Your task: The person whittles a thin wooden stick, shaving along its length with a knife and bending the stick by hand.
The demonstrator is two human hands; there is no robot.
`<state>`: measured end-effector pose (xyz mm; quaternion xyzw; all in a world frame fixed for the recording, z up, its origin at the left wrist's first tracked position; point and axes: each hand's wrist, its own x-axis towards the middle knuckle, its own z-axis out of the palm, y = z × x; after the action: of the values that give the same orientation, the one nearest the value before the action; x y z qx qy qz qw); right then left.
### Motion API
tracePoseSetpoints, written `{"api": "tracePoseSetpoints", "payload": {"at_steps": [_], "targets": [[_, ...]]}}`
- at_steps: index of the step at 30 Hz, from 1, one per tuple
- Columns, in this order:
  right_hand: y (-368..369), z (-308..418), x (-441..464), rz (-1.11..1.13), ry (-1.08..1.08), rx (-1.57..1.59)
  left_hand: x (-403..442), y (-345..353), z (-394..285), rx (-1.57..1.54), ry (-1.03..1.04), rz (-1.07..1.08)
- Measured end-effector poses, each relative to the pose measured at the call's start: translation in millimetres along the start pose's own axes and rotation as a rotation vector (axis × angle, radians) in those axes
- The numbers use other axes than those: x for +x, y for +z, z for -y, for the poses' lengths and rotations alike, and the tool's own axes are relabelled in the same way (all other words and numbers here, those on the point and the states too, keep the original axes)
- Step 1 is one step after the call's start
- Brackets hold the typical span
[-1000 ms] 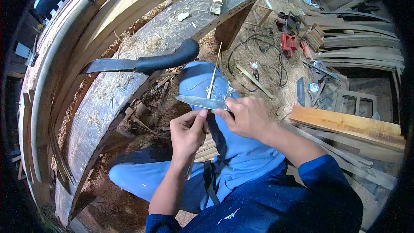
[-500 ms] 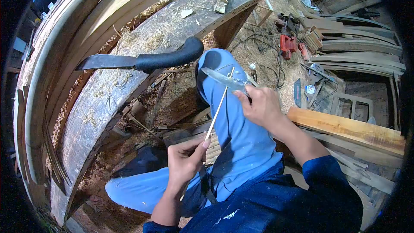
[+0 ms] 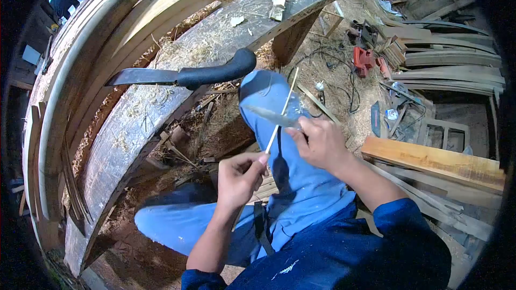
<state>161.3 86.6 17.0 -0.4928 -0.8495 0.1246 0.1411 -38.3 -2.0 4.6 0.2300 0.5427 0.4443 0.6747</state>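
Observation:
My left hand [image 3: 239, 178] is closed on a thin pale wooden strip [image 3: 288, 96], which slants up and right over the blue-trousered knee. My right hand [image 3: 321, 140] grips a small knife, its handle hidden in the fingers. The knife's blade [image 3: 264, 115] points left and crosses the strip above my left hand; motion blurs it a little. On the curved plank bench [image 3: 129, 123] lies a larger knife with a black handle [image 3: 217, 72], its blade pointing left.
Long curved timbers [image 3: 59, 96] run along the left. A red tool [image 3: 363, 61], a black cable [image 3: 352, 94] and an orange-brown board [image 3: 430, 162] lie at the right, near stacked curved planks [image 3: 451, 59]. Shavings cover the floor and bench.
Over the last second, the small knife first moved out along the strip, away from my left hand, then came partway back toward it. Both hands kept their grips.

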Motion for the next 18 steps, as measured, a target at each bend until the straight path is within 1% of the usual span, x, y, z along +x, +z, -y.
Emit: {"api": "tracePoseSetpoints", "payload": {"at_steps": [2, 5, 7, 11, 14, 16, 18], "targets": [[-1.7, 8.0, -2.8, 0.032, 0.007, 0.001, 11.0, 6.6, -6.5, 0.032, 0.036, -0.04], [-1.3, 15.6, -11.1, 0.077, 0.021, 0.023, 28.2, 8.4, -8.1, 0.037, 0.083, -0.031], [3.3, 13.3, -16.1, 0.106, 0.095, 0.069, 35.6, 10.5, -7.2, 0.008, 0.129, -0.06], [-2.4, 13.5, -12.0, 0.147, 0.138, 0.031, 37.5, 13.7, -2.2, -0.066, 0.092, -0.042], [-4.4, 7.7, -8.7, 0.157, 0.167, -0.017, 30.7, 18.5, -6.8, -0.006, 0.123, -0.074], [-1.3, 2.0, -8.3, 0.108, 0.168, -0.014, 23.4, 15.3, -5.5, -0.016, 0.068, -0.063], [-1.8, -3.8, -3.6, 0.12, 0.181, 0.0, 14.1, 11.3, -1.5, -0.044, 0.056, -0.064]]}}
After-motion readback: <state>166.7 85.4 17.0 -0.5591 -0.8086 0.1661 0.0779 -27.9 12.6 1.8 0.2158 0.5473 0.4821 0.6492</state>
